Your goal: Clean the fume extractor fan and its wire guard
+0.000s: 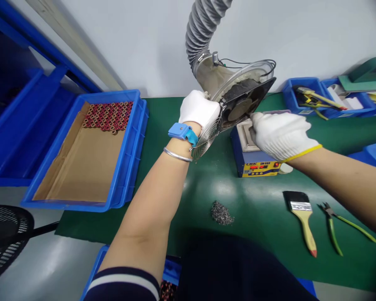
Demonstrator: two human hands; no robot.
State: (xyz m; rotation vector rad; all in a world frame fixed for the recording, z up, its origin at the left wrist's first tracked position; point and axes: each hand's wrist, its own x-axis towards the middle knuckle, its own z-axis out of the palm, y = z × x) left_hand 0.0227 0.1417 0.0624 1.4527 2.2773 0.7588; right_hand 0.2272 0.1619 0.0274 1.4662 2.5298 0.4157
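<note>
Fan hood (pixel 240 93) is hanging beside the blue machine (pixel 253 158); our left hand (pixel 200 109) is gripping its edge, our right hand's (pixel 278 131) grasp we cannot tell; wire guard (pixel 207 142) is standing aside, residue is remaining inside.

White gloves (pixel 280 133), black fan (pixel 240 108), grey hose (pixel 203 33), green tabletop (pixel 257 217)

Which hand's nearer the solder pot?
Right. The right hand overlaps the solder pot at its upper right in view; the left hand is farther, up and left, beside the exhaust fan.
</note>
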